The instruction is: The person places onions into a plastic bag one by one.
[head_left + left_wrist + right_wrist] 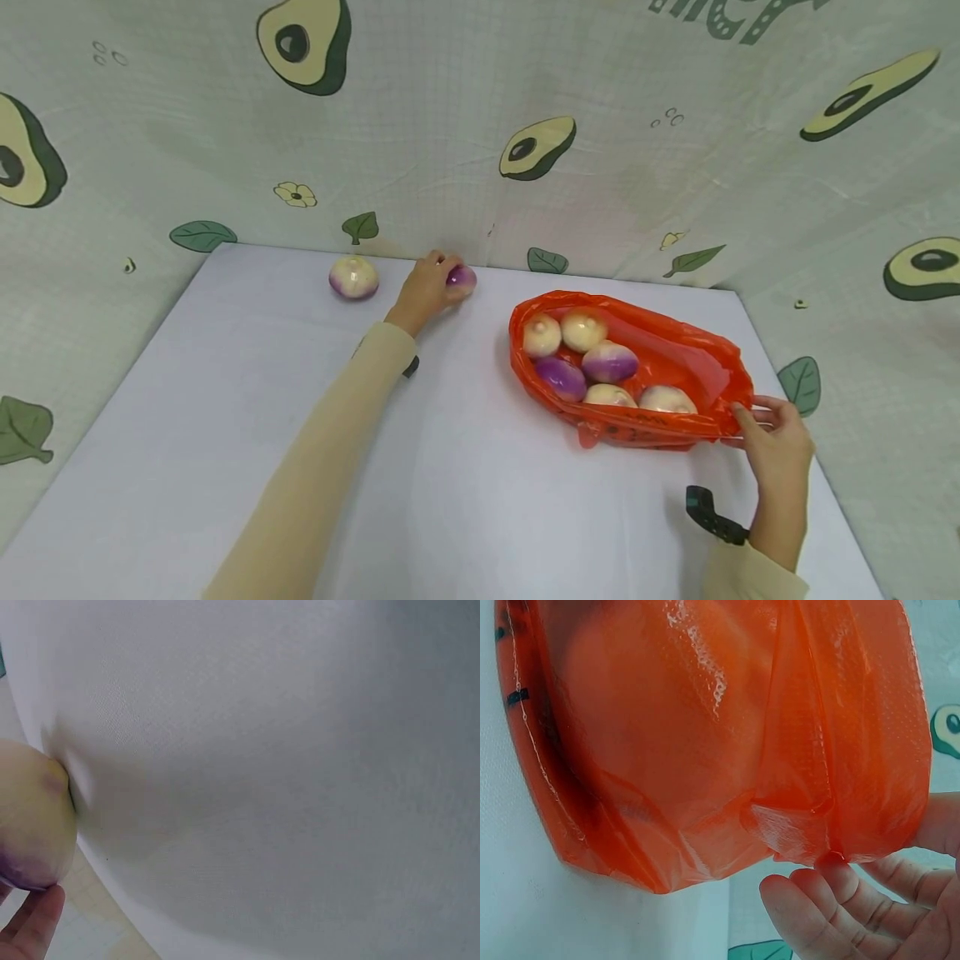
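Observation:
At the far edge of the table, my left hand (pixel 426 292) grips a purple-and-white turnip (pixel 463 279). In the left wrist view this turnip (pixel 34 817) shows at the left, fingertips (pixel 46 907) touching its underside. Another turnip (pixel 354 277) lies on the table left of that hand. On the right, an orange-red plastic bag (pixel 675 333) lies with its mouth spread wide and several turnips (pixel 610 362) inside. My right hand (pixel 780 446) pinches the bag's right end between thumb and fingers; the right wrist view shows the bag's folds (pixel 795 832) beside those fingers.
A white table (pixel 225 400) bears everything, with its far edge against a hanging cloth (pixel 435 125) printed with avocados and leaves. Dark straps with wrist cameras (pixel 712 517) sit on the wrists.

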{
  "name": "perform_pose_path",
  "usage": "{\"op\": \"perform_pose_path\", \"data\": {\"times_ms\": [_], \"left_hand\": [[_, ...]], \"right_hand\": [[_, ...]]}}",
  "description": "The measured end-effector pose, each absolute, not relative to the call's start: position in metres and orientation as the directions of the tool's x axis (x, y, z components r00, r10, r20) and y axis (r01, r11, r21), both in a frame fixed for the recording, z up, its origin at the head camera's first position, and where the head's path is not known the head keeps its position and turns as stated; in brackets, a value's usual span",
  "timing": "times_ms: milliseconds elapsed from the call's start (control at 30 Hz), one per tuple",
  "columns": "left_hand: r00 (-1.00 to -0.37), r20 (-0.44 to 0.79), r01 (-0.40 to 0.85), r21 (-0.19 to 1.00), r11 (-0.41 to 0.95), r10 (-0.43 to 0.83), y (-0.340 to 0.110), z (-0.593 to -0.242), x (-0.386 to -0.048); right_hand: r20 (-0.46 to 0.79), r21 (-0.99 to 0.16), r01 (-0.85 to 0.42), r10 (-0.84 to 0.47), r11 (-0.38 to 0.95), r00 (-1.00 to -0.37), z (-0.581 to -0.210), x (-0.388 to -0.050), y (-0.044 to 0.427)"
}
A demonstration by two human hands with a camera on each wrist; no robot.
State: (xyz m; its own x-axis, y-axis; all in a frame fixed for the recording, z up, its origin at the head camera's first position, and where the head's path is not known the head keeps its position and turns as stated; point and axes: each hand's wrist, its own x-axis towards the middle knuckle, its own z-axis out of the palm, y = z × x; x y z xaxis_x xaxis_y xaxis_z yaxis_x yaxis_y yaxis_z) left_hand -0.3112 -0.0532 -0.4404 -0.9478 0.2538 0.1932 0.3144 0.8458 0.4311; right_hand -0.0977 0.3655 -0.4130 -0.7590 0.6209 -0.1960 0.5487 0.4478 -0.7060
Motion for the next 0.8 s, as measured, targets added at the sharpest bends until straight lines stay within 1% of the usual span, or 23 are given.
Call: {"op": "perform_pose_path", "data": {"times_ms": [367,667,800], "left_hand": [[-0.950,0.180,0.310,0.430,0.848,0.256,-0.053,-0.441,-0.308],[-0.955,0.146,0.297,0.412,0.861,0.259,-0.053,-0.437,-0.301],[-0.950,0.159,0.310,0.407,0.859,0.268,-0.055,-0.438,-0.296]], "right_hand": [[-0.193,-0.708,0.546,0.621,0.448,-0.759,-0.412,-0.097,0.366],[-0.192,-0.706,0.548,0.624,0.448,-0.757,-0.412,-0.097,0.366],[-0.195,-0.707,0.550,0.625,0.444,-0.756,-0.413,-0.097,0.366]]}}
